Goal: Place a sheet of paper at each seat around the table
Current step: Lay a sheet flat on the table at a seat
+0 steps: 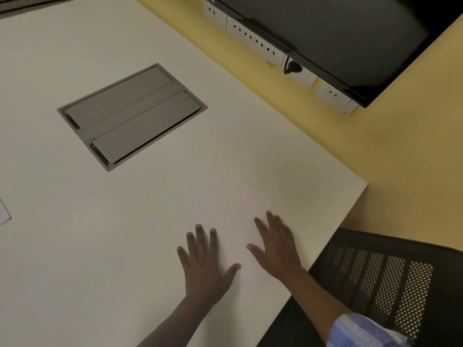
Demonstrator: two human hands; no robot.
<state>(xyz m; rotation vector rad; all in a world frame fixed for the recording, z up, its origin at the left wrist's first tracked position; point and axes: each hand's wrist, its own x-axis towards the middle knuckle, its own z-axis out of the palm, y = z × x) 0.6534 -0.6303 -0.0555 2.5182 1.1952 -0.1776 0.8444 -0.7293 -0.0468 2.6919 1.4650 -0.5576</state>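
Fingers [199, 236] of both hands spread flat, pressing sheet of paper [240, 221] on table [75, 246]

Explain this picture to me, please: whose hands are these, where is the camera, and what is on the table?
There is no machine here. A person wears a wide-angle camera on the head, so you look down at that person's own two bare hands. The left hand and the right hand lie flat, fingers spread, on a white table. Under them seems to lie a white sheet of paper; it is so pale against the table that its edges barely show. Neither hand grips anything. At the far left edge the corner of another sheet peeks in. The grey panel set into the tabletop looks like a lidded cable box. At the lower right stands a black mesh chair, marking the seat. On the yellow wall hang a dark screen and a row of sockets.
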